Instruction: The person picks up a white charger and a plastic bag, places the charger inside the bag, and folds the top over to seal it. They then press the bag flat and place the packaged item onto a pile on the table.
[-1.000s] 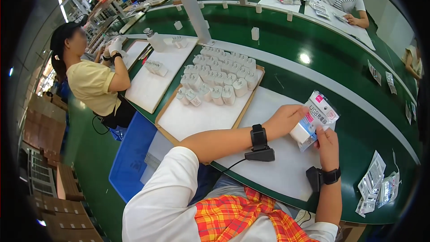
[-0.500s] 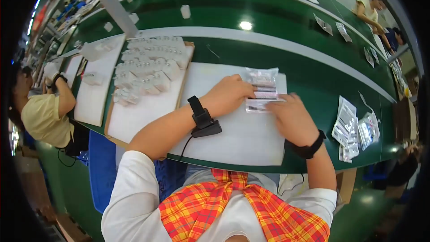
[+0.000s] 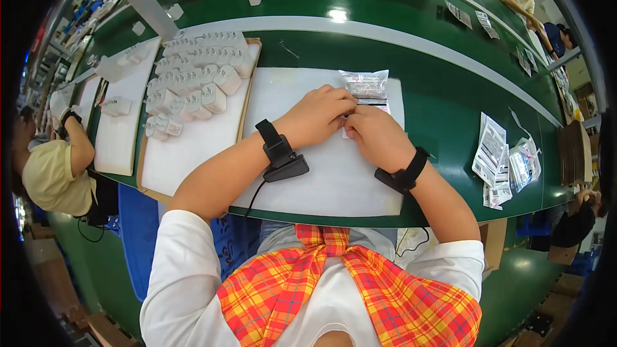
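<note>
A clear and silvery plastic packet (image 3: 364, 81) with printed panels lies on the white board (image 3: 315, 180) before me. My left hand (image 3: 321, 110) is closed at the packet's left side, fingers bent and pinched. My right hand (image 3: 379, 133) is closed against its lower part, with its fingertips meeting those of the left. Together the hands cover the packet's lower half, so what lies under the fingers is hidden. Each wrist wears a black strap, and the left one carries a black box with a cable.
Left of the board, a tray (image 3: 186, 154) bears rows of white plug adapters (image 3: 193, 77). Several printed packets (image 3: 493, 160) lie on the green table at the right. Beyond a pale rail runs a green conveyor (image 3: 385, 9). A co-worker (image 3: 58, 167) sits at the far left.
My right hand has moved left and in toward my left hand, its fingers now closed rather than spread over the packet. The whole view has shifted slightly.
</note>
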A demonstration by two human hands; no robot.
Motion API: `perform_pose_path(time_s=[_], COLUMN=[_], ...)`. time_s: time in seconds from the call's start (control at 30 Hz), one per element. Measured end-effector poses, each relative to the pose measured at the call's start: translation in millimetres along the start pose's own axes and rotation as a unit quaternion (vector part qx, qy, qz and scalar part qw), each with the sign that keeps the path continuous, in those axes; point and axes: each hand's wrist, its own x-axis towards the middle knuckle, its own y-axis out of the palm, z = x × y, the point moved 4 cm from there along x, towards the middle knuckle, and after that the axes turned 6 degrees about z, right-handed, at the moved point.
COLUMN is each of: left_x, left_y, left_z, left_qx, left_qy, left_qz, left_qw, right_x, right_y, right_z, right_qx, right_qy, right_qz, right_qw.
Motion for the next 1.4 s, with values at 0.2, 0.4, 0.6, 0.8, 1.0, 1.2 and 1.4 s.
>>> perform_pose_path(time_s=[0.2,0.4,0.6,0.8,1.0,1.2,1.4], left_x=[-6,-8,7,-2,-7,-1,1], left_y=[-3,-12,-9,-14,-23,-18,-15], left_z=[-1,-18,-14,-22,-22,-16,-1], left_qx=[-0.027,0.023,0.069,0.178,0.143,0.120,0.047], left_qy=[0.007,-0.001,-0.049,-0.028,-0.074,-0.070,-0.071], left_qz=[0.000,-0.036,0.007,-0.045,-0.028,0.006,-0.044], left_qw=[1.000,0.999,0.996,0.983,0.987,0.990,0.995], right_x=[-72,-374,-379,-113,-1,31,77], right_y=[-64,-107,-68,-80,-62,-67,-111], right_z=[11,4,26,15,-50,-62,-87], right_qx=[0.010,0.220,0.033,0.087,-0.042,-0.122,-0.068], right_qy=[-0.014,0.384,0.535,0.196,0.324,0.075,0.161], right_qz=[-0.021,-0.318,-0.276,-0.061,0.087,0.099,-0.041], right_qw=[1.000,0.839,0.798,0.975,0.941,0.985,0.984])
